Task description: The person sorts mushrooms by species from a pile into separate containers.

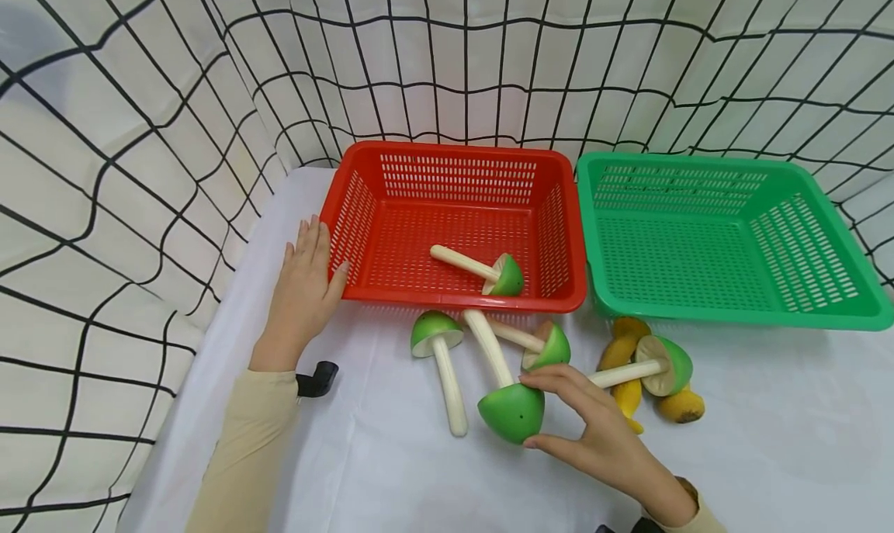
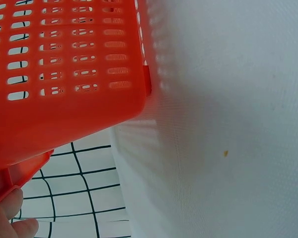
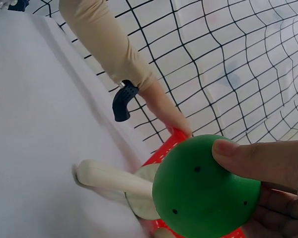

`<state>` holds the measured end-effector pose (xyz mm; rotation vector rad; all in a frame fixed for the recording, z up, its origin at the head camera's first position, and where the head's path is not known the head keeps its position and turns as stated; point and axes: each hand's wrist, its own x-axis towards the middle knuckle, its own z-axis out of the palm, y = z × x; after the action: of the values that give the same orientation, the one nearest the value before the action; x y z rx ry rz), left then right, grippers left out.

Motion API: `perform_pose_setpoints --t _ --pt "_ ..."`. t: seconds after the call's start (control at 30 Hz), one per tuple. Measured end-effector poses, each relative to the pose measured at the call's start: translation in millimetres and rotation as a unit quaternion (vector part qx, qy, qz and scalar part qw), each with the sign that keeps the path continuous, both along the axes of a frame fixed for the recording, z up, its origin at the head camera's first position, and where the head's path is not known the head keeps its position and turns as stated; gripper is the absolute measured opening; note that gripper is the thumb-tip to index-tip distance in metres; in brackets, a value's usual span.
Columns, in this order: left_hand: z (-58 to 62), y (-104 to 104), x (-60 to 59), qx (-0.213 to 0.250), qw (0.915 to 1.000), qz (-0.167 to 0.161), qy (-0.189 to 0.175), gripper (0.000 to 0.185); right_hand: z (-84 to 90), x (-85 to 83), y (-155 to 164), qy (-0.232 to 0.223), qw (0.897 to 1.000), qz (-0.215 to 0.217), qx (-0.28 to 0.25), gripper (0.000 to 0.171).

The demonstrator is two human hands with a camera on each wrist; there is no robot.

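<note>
Right grip [image 1: 613, 444] pinches a mushroom [image 1: 508, 403] by its green cap, stem toward the far edge of the tabletop [image 1: 775, 424]; left grip [image 1: 302, 296], fingers straight, touches the red basket [image 1: 454, 302] near the far-left corner.

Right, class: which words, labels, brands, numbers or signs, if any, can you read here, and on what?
None in any view: the red basket, the green basket and the mushroom in the right hand show no readable text. The dark marks on the mushroom's green cap are dots, not letters.
</note>
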<state>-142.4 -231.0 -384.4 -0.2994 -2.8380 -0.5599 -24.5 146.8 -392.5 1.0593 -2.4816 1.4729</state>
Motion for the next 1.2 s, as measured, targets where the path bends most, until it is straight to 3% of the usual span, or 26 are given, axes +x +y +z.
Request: perform_pose_setpoints --t 1.2 --pt "-0.6 0 0.0 0.006 1.0 -0.001 -0.004 0.063 18.2 5.2 1 0.069 0.997 0.016 -0.031 0.052"
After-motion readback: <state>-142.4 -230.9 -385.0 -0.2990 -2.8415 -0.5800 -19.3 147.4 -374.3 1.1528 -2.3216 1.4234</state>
